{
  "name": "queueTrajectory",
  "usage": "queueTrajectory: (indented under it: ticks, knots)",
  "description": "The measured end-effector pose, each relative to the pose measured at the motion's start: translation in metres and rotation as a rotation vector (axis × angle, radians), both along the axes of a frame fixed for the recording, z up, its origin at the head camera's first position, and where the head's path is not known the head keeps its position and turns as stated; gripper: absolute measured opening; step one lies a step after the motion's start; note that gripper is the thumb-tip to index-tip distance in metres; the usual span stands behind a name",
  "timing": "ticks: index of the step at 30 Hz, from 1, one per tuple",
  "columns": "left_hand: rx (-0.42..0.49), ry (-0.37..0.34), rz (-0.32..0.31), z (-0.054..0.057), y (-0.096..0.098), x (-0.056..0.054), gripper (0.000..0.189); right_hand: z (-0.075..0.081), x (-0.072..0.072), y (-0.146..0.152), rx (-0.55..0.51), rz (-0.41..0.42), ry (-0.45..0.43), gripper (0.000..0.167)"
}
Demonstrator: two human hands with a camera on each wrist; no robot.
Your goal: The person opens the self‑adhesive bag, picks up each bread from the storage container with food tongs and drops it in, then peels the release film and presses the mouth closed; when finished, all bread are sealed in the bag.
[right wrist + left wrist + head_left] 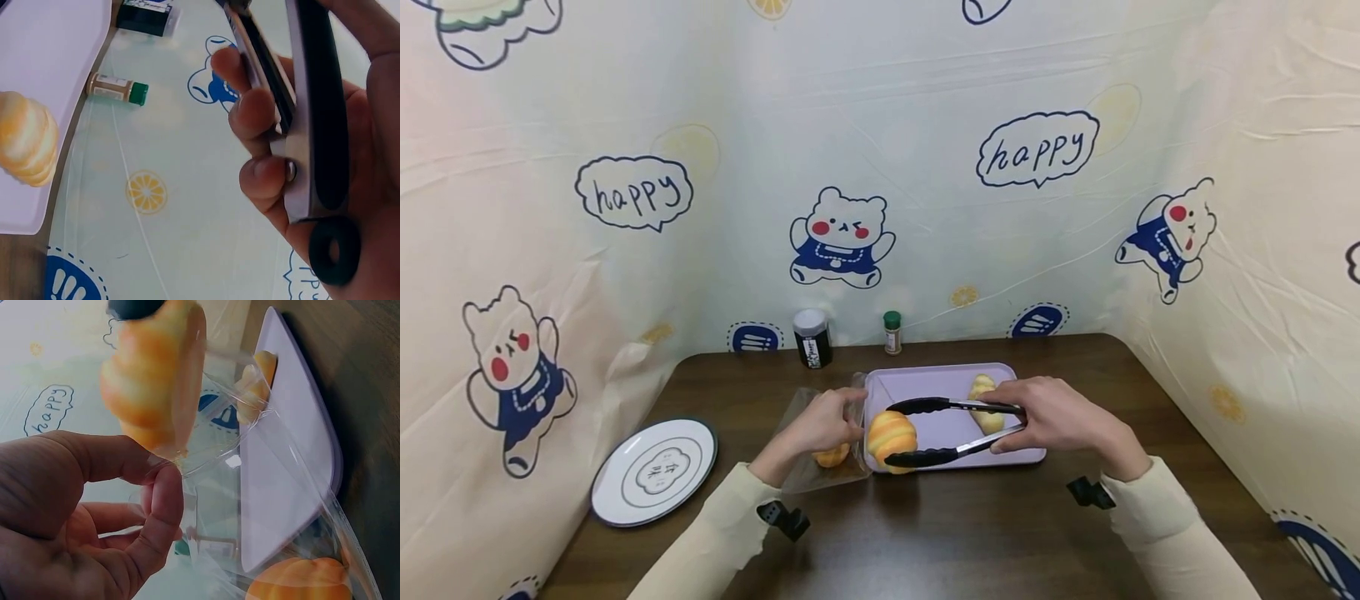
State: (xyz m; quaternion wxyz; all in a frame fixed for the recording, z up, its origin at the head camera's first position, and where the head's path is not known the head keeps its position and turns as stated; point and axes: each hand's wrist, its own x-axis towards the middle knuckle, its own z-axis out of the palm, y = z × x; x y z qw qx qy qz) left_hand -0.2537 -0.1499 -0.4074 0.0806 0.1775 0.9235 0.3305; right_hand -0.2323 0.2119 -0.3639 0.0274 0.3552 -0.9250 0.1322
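Observation:
My left hand pinches the edge of a clear plastic bag between thumb and fingers. Inside that bag lies an orange bread roll, partly behind the hand. My right hand grips metal tongs with black tips. Between those tips is a striped golden bread roll, held up beside the bag opening and overlapping the tray's left side. In the left wrist view, this roll hangs just above my pinching fingers. A paler twisted bread rests on the lilac tray, partly covered by the right hand.
A white plate with a dark rim sits at the table's left edge. Along the back stand a dark jar with a pale lid and a small green-capped bottle. Printed cloth hangs round the back and sides.

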Motion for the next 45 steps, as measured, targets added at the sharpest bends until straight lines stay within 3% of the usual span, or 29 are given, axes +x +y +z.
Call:
queueTrajectory:
  ticks: [13, 23, 28, 35, 37, 41, 45]
  knots:
    - [0.023, -0.052, -0.039, 0.006, 0.004, 0.004, 0.063, -0.011, -0.003, -0.019, 0.055, -0.057, 0.137, 0.064]
    - [0.012, 0.003, -0.021, 0.009, 0.008, 0.007, 0.063, -0.010, 0.002, -0.039, 0.114, -0.030, 0.238, 0.064]
    - [0.012, 0.003, -0.009, 0.010, 0.008, 0.009, 0.065, -0.010, 0.004, -0.044, 0.115, -0.020, 0.238, 0.064]
    - [0.049, -0.050, -0.031, 0.012, 0.007, 0.011, 0.064, -0.010, 0.005, -0.045, 0.124, -0.122, 0.215, 0.065]
    - [0.041, -0.037, -0.037, 0.012, 0.007, 0.010, 0.063, -0.011, 0.005, -0.046, 0.130, -0.135, 0.204, 0.065]
    - [0.024, 0.007, -0.030, 0.011, 0.008, 0.009, 0.064, -0.013, 0.004, -0.046, 0.135, -0.079, 0.245, 0.065]
    - [0.023, 0.001, -0.007, 0.010, 0.009, 0.009, 0.065, -0.015, 0.002, -0.047, 0.142, 0.014, 0.337, 0.065]
